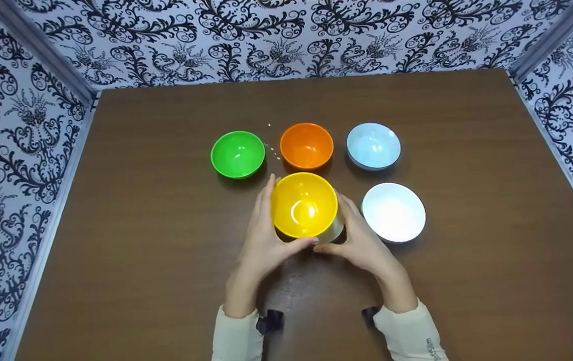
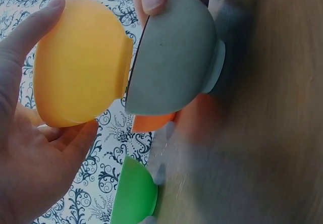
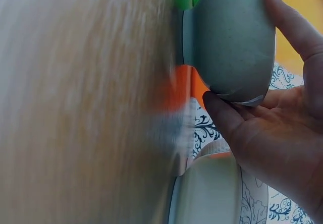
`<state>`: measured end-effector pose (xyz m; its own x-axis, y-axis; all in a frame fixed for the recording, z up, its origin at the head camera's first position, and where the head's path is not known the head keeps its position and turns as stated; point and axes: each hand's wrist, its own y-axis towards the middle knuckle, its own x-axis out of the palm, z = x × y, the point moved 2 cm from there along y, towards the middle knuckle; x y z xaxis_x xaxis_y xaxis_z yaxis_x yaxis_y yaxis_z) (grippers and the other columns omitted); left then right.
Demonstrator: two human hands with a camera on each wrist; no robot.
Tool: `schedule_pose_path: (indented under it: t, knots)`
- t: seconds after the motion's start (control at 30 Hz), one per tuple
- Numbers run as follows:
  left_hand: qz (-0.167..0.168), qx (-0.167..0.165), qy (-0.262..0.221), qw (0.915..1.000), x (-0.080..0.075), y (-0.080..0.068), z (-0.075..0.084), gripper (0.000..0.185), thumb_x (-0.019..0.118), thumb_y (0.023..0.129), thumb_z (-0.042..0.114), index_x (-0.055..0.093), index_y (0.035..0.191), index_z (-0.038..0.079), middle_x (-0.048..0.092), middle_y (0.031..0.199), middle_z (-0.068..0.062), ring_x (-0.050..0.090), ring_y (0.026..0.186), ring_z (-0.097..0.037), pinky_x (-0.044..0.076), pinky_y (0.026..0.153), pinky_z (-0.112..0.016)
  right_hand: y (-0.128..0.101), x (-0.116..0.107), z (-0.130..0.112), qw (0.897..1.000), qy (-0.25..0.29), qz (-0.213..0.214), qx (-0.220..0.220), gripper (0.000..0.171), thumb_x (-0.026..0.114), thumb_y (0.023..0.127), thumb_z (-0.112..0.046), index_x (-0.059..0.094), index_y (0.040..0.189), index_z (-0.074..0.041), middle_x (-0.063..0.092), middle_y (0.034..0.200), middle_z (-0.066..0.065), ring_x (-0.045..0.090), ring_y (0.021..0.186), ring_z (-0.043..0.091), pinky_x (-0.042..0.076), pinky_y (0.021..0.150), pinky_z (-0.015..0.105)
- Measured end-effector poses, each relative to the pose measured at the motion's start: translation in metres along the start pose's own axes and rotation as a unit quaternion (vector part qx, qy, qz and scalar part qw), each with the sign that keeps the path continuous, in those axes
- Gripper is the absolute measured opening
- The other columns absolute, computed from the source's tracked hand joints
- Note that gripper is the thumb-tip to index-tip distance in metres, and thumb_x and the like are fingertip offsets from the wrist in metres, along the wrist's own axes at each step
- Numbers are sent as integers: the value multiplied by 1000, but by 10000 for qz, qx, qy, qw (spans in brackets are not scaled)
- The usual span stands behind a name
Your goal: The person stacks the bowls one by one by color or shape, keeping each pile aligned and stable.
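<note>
My left hand [image 1: 262,240] grips a yellow bowl [image 1: 296,200], thumb on the near side and fingers at the left. Under it, my right hand [image 1: 364,243] holds a pale bowl [image 1: 334,230] between thumb and fingers; it looks greyish in the left wrist view. From above, the yellow bowl hides most of this pale bowl. In the left wrist view the yellow bowl's foot [image 2: 125,67] is at the pale bowl's rim. The pale bowl's own foot [image 3: 188,37] is close to the tabletop; whether it touches, I cannot tell.
Behind the hands stand a green bowl [image 1: 237,155], an orange bowl [image 1: 307,146] and a light blue bowl [image 1: 373,146]. A white bowl [image 1: 394,212] is right of my right hand. Small white bits [image 1: 271,149] lie on the brown table [image 1: 166,225]. Patterned walls [image 1: 246,40] border it.
</note>
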<state>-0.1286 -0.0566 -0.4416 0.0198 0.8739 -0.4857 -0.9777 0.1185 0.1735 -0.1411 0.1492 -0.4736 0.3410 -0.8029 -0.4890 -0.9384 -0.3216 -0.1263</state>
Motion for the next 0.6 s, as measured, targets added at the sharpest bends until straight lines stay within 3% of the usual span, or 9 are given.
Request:
schedule_pose_path:
  t: [0.17,0.33,0.6]
  knots:
    - [-99,-80,-38,9999,3,-1,1,122,91,69,42,16,160,12,31,161,-7,37,145,-25,37,118,-49,-3,0,0,9996,206,110,-169,112,89,71,-44,21,158,-28,24,163,1,31,148,25,27,121,58]
    - [-147,-39,29,9999,5,0,1,122,91,68,43,16,159,12,32,161,-7,38,144,-24,37,118,-47,-8,-1,-6,9978,350,491,-286,115,88,73,-42,15,160,-25,20,166,-3,25,153,21,25,123,54]
    - [-201,36,111,9997,10,0,0,120,89,69,45,16,159,13,32,161,-8,39,144,-25,38,118,-48,-12,-4,-13,9937,563,810,-534,105,87,77,-26,22,159,-19,28,164,-3,30,151,17,27,124,46]
